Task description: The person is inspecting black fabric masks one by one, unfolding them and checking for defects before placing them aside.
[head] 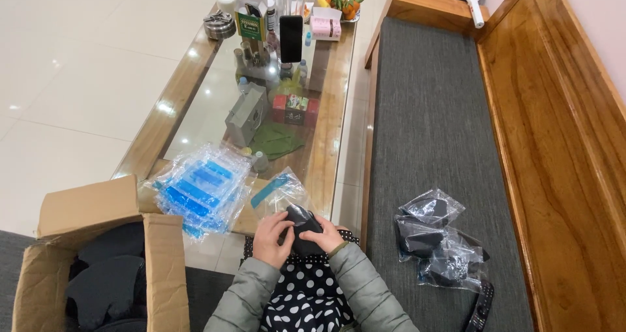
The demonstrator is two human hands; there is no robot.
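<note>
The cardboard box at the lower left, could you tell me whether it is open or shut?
Open. The flaps of the cardboard box are folded outward, and dark foam-like pieces show inside it, beside the person's left hand.

Both the left hand [272,239] and right hand [324,238] grip what looks like a black pad [304,231].

This is a home living room: a long wooden sofa bench [554,143] with a grey cushion [437,123] at three o'clock, a glass-topped coffee surface [208,110] at twelve crowded with household bottles and a plate of oranges [342,2], and pale glossy floor tiles [78,77] at ten.
</note>
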